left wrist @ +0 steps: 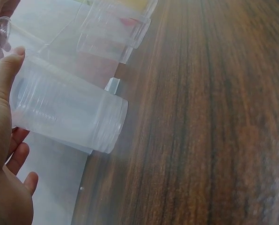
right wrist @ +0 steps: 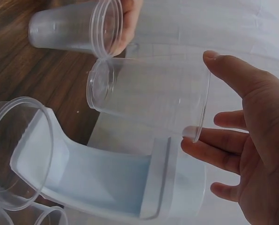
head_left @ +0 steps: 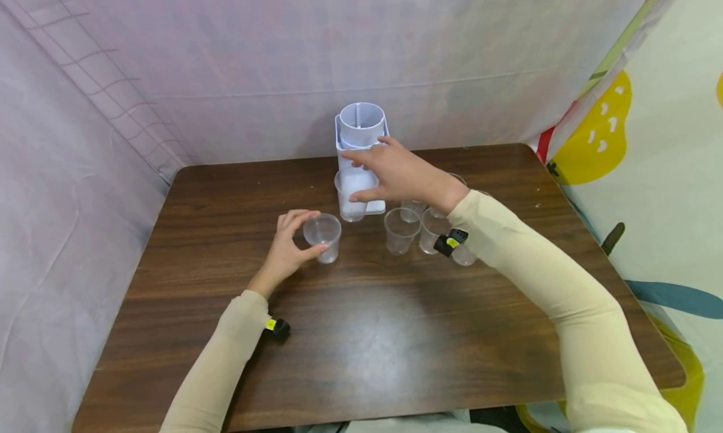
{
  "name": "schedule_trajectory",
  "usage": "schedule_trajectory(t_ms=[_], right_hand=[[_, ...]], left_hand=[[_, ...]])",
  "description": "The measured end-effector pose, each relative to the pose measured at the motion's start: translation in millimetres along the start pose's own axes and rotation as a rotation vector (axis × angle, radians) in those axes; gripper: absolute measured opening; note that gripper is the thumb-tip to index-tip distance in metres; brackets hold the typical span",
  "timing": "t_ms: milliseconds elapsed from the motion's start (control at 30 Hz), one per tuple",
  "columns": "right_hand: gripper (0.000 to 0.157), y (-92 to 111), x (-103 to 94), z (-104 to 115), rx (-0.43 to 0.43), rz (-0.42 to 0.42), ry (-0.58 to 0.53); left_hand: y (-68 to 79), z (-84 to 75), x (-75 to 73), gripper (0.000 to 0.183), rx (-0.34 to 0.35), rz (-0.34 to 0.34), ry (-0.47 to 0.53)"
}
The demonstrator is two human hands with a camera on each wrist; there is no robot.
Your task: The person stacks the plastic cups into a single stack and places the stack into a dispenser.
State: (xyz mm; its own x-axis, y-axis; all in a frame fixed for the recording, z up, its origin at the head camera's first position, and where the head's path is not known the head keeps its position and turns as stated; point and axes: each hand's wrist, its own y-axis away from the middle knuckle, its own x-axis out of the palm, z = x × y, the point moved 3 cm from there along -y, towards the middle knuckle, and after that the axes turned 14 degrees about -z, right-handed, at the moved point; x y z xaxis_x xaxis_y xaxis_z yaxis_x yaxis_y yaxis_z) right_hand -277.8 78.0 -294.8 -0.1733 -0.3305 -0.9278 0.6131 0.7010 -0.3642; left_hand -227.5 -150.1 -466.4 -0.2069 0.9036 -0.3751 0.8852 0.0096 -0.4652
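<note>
My left hand (head_left: 285, 251) pinches a clear plastic cup (head_left: 323, 235) from its left side, thumb in front and fingers behind. The cup stands upright, and its rim shows doubled lines in the right wrist view. My right hand (head_left: 403, 174) holds another clear cup (right wrist: 151, 91) by the rim, between thumb and fingertips; the other fingers are spread. This cup is upright in front of a white holder (right wrist: 106, 173) with a round tube at its top. In the left wrist view the left hand's cup (left wrist: 69, 103) partly hides what lies behind it.
Several clear cups (head_left: 402, 232) stand to the right of the holder, partly hidden under my right forearm. The brown wooden table (head_left: 339, 345) reaches back to a pale curtain (head_left: 271, 56). A patterned cloth (head_left: 666, 232) hangs at the right.
</note>
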Motion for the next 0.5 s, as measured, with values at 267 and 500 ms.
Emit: schedule_trajectory(t_ms=[267, 500], right_hand=[[0.08, -6, -2.9, 6, -0.007, -0.009, -0.018], [0.08, -12, -3.9, 15, -0.042, -0.004, -0.021]], left_hand=[[-1.3, -0.3, -0.4, 0.066, -0.002, -0.004, 0.002], [-1.2, 1.3, 1.8, 0.066, -0.006, 0.003, -0.006]])
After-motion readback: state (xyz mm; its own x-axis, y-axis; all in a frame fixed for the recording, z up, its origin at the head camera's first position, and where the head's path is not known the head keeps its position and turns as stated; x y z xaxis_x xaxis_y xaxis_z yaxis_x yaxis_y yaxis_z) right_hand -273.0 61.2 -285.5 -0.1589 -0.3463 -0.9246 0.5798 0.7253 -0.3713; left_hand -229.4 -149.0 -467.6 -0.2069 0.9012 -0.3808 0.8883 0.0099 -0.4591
